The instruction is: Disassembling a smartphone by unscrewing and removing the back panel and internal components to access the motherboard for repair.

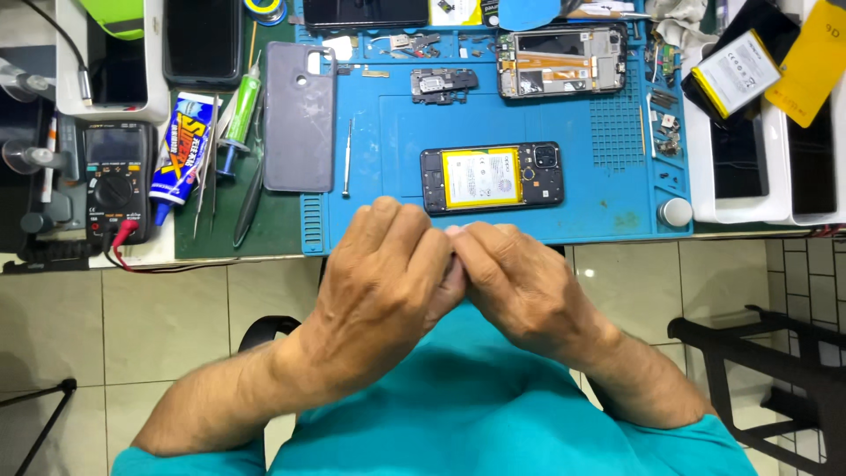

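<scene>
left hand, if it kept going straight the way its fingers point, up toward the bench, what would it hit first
Probably the opened phone with the yellow battery on the blue mat, just beyond the left hand. The hand seems raised above the mat, so depth is uncertain.

Left hand (383, 282) and right hand (520, 286) pressed together, fingers curled, fingertips meeting; forearms angled inward.

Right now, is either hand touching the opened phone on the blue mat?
No: the left hand and right hand are pressed together at the mat's near edge, apart from the opened phone on the blue mat.
</scene>
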